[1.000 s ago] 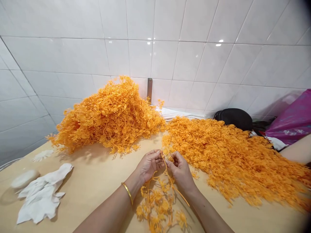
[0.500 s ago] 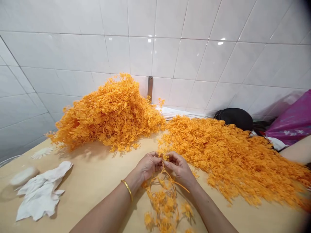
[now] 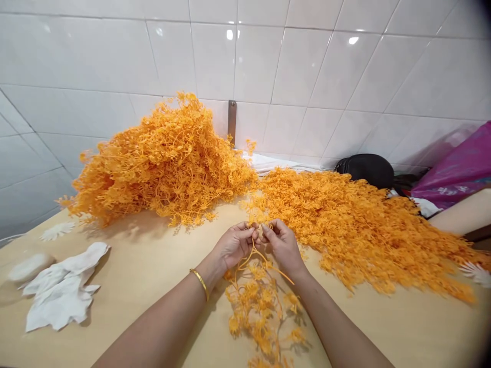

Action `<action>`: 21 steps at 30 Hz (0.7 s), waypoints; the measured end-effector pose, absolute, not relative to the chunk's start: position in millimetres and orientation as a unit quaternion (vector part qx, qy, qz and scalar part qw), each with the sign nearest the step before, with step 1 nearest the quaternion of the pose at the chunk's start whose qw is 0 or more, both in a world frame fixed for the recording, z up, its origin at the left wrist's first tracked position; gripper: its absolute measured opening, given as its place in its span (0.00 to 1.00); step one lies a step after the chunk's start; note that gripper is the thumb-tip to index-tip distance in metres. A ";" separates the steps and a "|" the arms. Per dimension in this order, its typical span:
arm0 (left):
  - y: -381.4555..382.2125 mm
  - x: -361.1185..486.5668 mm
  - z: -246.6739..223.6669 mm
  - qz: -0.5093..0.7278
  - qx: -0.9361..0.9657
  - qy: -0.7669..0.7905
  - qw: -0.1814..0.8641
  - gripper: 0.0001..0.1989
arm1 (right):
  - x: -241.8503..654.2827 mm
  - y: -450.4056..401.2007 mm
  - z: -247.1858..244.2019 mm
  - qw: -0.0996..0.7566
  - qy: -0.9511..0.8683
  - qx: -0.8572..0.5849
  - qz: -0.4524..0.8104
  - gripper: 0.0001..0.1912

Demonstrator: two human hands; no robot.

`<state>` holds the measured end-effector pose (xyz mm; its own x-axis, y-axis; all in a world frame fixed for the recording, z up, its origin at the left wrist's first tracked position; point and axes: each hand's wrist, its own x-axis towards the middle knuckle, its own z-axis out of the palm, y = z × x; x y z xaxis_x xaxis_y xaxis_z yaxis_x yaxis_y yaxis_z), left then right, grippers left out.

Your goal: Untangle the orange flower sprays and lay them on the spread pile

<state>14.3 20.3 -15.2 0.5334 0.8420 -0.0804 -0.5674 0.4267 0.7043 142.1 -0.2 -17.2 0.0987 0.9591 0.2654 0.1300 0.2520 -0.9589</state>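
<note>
Both hands meet over the middle of the table around an orange artificial flower spray [image 3: 261,291], whose blossoms and thin stems hang down toward me between my forearms. My left hand [image 3: 240,244], below a gold bangle, pinches the spray where its stems fork. Close beside it, my right hand [image 3: 282,243] has thumb and fingers closed on a small upper piece of the same spray. The exact contact at the fingertips is partly hidden by the fingers and by orange blossoms behind them.
A tall heap of orange sprays [image 3: 164,168] stands back left; a flatter pile [image 3: 356,225] spreads right. Crumpled white cloth [image 3: 63,291] and a whitish rounded object [image 3: 30,267] lie left. A black case [image 3: 364,170], purple bag [image 3: 456,166] and another person's arm [image 3: 466,212] are at right.
The view has tilted down and shifted slightly right, so everything sits higher in the picture. My right fingers have shifted a little at the fork of the spray; both hands keep hold.
</note>
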 end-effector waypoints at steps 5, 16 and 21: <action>16.2 18.4 -11.2 0.413 0.308 0.184 0.837 0.05 | 142.4 1.4 -19.5 0.595 -0.523 -0.463 0.397 0.12; 18.4 24.6 -8.7 0.357 0.236 0.122 0.895 0.08 | 122.9 -2.9 -6.3 0.689 -0.282 -0.363 0.560 0.13; 17.9 23.4 -7.7 0.345 0.238 0.088 0.903 0.07 | 131.4 2.1 -9.0 0.693 -0.239 -0.353 0.582 0.13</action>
<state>23.4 17.9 -7.7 0.7458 0.6662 0.0047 -0.5820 0.6481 0.4912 131.4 2.1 -9.0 0.2084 0.9748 -0.0795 -0.6371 0.0737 -0.7672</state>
